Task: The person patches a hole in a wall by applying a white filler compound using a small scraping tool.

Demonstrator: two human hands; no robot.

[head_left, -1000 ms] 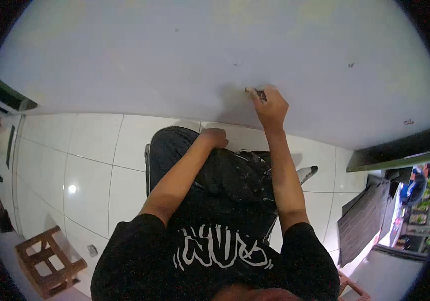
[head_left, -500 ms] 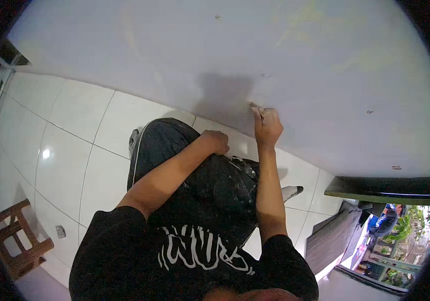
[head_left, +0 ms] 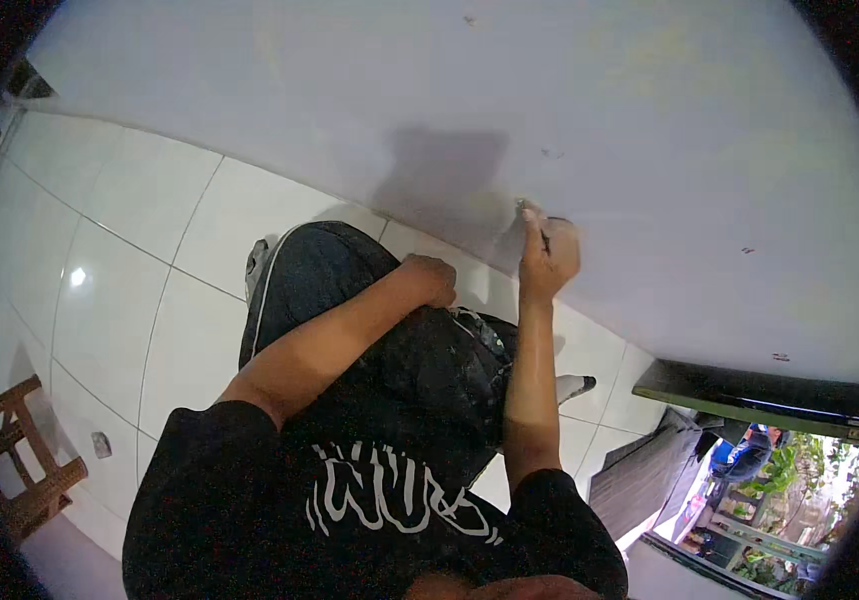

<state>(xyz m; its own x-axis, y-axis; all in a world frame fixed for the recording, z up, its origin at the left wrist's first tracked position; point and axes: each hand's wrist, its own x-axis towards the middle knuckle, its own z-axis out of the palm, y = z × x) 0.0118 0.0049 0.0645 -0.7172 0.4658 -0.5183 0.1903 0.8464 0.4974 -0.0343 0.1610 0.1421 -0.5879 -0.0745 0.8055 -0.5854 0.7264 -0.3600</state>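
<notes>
My right hand (head_left: 547,258) at frame centre-right, fingers closed round small dark tool (head_left: 543,237), tip against white wall (head_left: 349,110), long axis running up-frame. My left hand (head_left: 431,281) loosely curled, empty, on dark-jeaned knee (head_left: 324,265), farther from wall.

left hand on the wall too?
No. The left hand rests on the knee; only the right hand is up at the white wall.
</notes>
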